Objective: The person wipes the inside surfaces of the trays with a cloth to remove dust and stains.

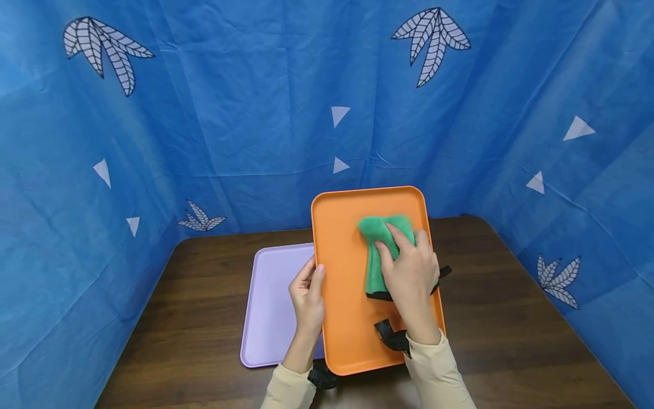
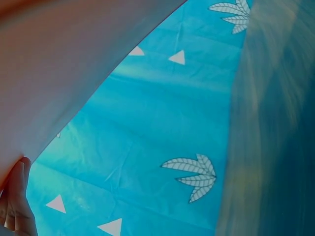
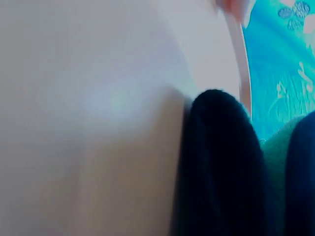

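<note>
An orange tray (image 1: 342,227) is held up at a tilt over the table, its inner face toward the head camera. My left hand (image 1: 307,298) grips its left rim, thumb in front and fingers going behind. My right hand (image 1: 411,272) holds a folded green cloth (image 1: 375,278) with a black edge against the tray's inner face, right of its middle. In the left wrist view the tray (image 2: 74,59) fills the upper left, with my left fingers (image 2: 17,196) at its edge. The cloth (image 3: 221,162) looks dark and close in the right wrist view, lying along the tray's surface.
A lilac tray (image 1: 276,301) lies flat on the dark wooden table (image 1: 204,318), partly behind the orange one. Blue curtain (image 1: 255,113) with white leaf and triangle prints surrounds the table at the back and both sides. Black straps (image 1: 393,338) sit at both wrists.
</note>
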A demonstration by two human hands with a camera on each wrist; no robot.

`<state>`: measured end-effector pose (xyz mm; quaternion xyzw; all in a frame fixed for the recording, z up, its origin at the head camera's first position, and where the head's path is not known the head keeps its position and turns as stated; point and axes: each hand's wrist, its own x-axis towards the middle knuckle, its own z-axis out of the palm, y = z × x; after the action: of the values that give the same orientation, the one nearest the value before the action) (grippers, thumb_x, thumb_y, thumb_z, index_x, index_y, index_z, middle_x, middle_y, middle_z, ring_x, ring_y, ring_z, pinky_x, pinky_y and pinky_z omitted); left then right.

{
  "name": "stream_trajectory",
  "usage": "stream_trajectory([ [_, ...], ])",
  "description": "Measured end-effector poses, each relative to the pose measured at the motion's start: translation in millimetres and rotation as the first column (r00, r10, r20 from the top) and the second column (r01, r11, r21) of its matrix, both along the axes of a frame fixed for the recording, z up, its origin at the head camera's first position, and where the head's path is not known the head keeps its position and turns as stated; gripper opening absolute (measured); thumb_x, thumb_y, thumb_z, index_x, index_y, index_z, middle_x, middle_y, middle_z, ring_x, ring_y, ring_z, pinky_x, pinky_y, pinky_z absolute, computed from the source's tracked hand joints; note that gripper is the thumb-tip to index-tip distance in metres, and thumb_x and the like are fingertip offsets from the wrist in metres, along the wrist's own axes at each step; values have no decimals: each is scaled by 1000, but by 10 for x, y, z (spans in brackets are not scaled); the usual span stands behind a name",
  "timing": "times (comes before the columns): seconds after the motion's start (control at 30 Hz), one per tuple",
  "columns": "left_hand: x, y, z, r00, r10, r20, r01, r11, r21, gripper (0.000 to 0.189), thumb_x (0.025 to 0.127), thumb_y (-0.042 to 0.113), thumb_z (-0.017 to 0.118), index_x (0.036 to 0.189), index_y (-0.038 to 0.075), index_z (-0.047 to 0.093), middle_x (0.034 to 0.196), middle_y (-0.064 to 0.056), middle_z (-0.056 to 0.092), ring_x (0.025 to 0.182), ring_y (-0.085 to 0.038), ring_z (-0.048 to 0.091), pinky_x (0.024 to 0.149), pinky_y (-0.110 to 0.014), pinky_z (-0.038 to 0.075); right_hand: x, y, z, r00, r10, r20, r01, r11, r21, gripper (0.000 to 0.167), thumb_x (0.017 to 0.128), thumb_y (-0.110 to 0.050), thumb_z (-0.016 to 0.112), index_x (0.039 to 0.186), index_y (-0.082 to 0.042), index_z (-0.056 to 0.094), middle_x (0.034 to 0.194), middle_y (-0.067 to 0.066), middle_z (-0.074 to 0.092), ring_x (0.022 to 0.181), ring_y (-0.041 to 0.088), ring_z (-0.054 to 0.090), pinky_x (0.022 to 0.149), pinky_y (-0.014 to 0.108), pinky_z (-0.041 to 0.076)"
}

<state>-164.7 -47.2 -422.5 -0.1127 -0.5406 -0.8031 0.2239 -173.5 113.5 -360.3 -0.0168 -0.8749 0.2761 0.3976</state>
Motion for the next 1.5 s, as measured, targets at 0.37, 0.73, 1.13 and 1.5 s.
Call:
stream_trajectory([
  [0.37, 0, -5, 8, 1000, 13, -10, -13, 1000, -8, 35, 99, 4, 53, 126, -18, 54, 102, 7, 72, 87, -8, 70, 73, -22, 58, -10, 266, -55, 992, -76, 100, 84, 993, -79, 38, 87, -29, 74, 122, -16, 70, 103, 21, 58, 78, 36, 54, 60, 49, 44],
  [0.73, -5, -16, 3, 1000, 12, 10, -12, 1000, -11, 35, 99, 6, 53, 127, -16, 55, 103, 6, 72, 88, -8, 69, 73, -22, 58, -9, 211, -59, 991, -87, 102, 97, 991, -96, 38, 87, -31, 74, 122, -17, 70, 101, 21, 57, 72, 36, 54, 57, 50, 45],
  [1.13, -7, -13, -6, 1000, 8, 11, -8, 1000, -8, 36, 99, 6, 53, 127, -17, 54, 104, 7, 72, 90, -8, 69, 74, -22, 58, 9, 51, -75, 997, -62, 52, 65, 995, -71, 38, 85, -29, 76, 120, -15, 71, 101, 22, 58, 74, 37, 55, 60, 50, 45],
  [1.5, -16, -6, -21, 1000, 13, 0, -13, 1000, -13, 36, 99, 5, 52, 127, -17, 54, 106, 8, 72, 92, -7, 68, 76, -21, 57, 38, -163, -57, 1000, -14, -9, 14, 1000, 0, 37, 83, -28, 78, 117, -15, 73, 92, 20, 58, 68, 32, 55, 55, 44, 44],
])
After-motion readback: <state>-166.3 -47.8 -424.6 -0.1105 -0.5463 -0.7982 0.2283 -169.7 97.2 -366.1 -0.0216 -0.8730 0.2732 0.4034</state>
